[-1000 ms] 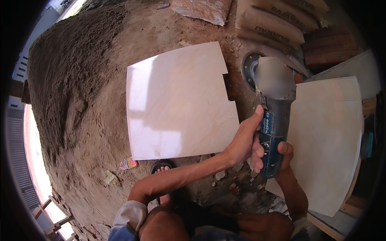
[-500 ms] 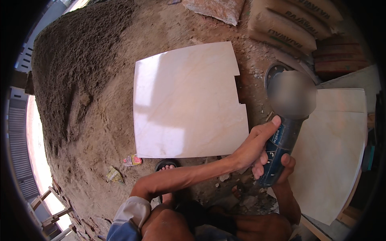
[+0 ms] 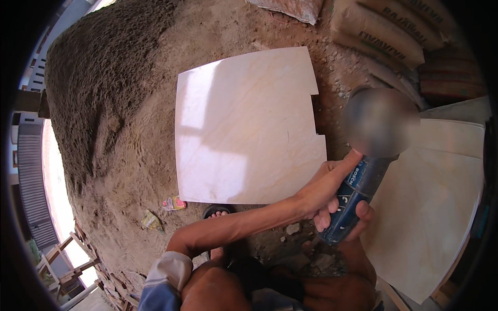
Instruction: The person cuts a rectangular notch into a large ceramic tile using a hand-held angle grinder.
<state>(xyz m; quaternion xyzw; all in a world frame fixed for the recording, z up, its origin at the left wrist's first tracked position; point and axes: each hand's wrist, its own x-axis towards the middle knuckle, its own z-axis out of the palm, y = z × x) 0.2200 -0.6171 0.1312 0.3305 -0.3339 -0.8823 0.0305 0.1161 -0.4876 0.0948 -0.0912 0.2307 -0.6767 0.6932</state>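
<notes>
An angle grinder (image 3: pixel 358 192) with a dark blue body is held up at the right, its head end away from me and the handle end toward me. That head is blurred, so its disc cannot be made out clearly. My left hand (image 3: pixel 332 189) grips the body from the left, thumb along it near the head and fingers curled beneath. Lower down, my right hand (image 3: pixel 360 220) wraps the handle from the right, mostly behind it. Left of the grinder, a cream marbled tile (image 3: pixel 249 129) with a notch cut in its right edge lies on the ground.
More large tiles (image 3: pixel 425 207) are stacked at the right under the grinder. Brown printed sacks (image 3: pixel 381 31) are piled at the far right. A sand heap (image 3: pixel 104 78) rises at the left. Small wrappers (image 3: pixel 174 203) lie by my sandalled foot (image 3: pixel 218 211), with rubble (image 3: pixel 293 228) nearby.
The grinder's handle end has swung slightly left and toward me, with both hands still around it. The ground scene sits a little farther right in the view. The notched tile has not moved.
</notes>
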